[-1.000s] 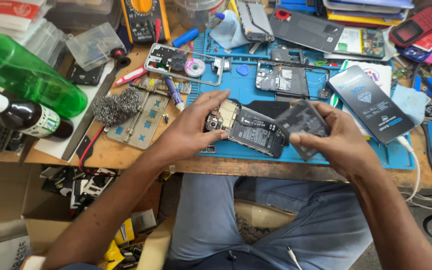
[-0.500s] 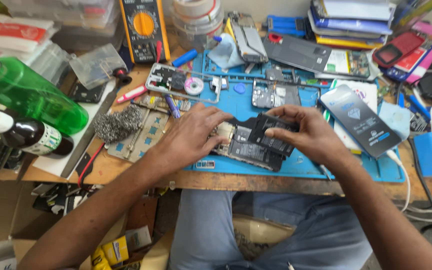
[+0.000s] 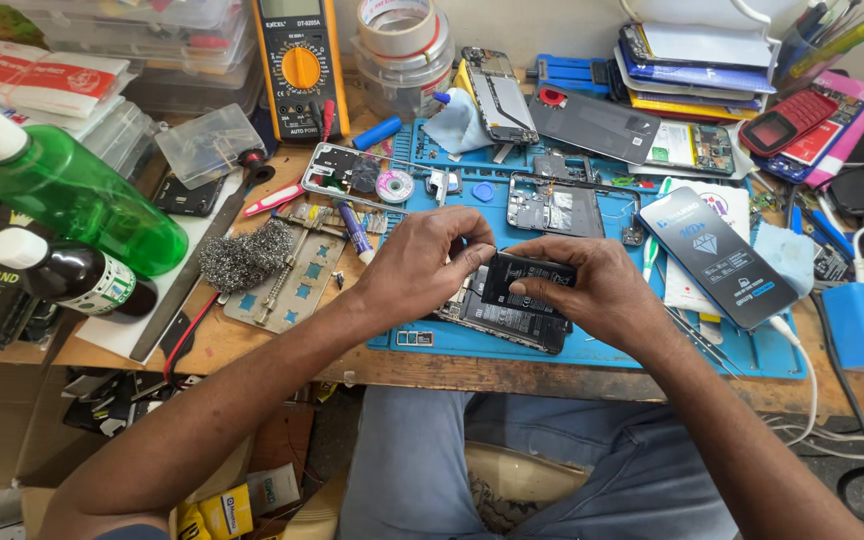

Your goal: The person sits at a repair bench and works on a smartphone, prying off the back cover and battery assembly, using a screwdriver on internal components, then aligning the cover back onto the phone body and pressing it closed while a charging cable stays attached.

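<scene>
Black battery (image 3: 529, 278) pinched between left hand (image 3: 422, 265) and right hand (image 3: 602, 290); above opened phone (image 3: 502, 318).

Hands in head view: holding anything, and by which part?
Both hold a flat black battery above the opened phone: left hand at its left end, right hand along its right side and lower edge.

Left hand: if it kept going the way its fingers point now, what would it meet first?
The left hand points rightward; its fingertips already meet the black battery, with the right hand just beyond.
</scene>
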Demonstrator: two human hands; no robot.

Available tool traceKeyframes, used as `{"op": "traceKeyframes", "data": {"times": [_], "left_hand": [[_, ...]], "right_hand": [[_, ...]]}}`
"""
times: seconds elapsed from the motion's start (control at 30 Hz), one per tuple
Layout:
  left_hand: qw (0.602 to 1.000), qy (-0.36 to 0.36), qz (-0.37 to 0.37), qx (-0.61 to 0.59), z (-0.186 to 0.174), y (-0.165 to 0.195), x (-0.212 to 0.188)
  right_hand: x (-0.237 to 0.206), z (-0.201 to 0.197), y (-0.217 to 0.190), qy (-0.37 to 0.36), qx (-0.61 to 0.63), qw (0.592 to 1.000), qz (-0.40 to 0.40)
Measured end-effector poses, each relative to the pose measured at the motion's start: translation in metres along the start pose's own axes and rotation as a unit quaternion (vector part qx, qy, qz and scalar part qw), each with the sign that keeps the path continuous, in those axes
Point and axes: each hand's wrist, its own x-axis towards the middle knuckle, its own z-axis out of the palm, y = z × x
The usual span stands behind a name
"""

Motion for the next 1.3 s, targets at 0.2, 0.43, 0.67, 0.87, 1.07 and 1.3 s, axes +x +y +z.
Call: {"op": "traceKeyframes", "data": {"times": [0.2,0.43,0.67,0.87,1.07,1.3], "left_hand": [[0.992,-0.037,-0.011,-0.117,0.003,-0.013,0.001],[0.965,-0.055,-0.110,-0.230,0.016,-0.021,-0.003],[0.972,-0.009,-0.082,-0.218,0.029,-0.023,-0.006],[0.972,-0.015,-0.086,-0.218,0.026,-0.022,-0.006],[0.965,-0.019,-0.089,-0.247,0.027,-0.028,-0.008],[0.942,-0.009,-0.098,-0.320,0.031,-0.023,-0.010]], "right_hand": [[0.001,0.003,0.006,-0.001,0.065,0.996,-0.067],[-0.001,0.007,0.015,-0.020,0.132,0.989,-0.057],[0.000,0.008,0.018,-0.031,0.169,0.984,-0.052],[0.002,0.007,0.018,-0.042,0.182,0.982,-0.016],[0.003,0.009,0.020,-0.039,0.189,0.981,-0.028],[0.003,0.009,0.026,-0.028,0.186,0.982,-0.018]]}}
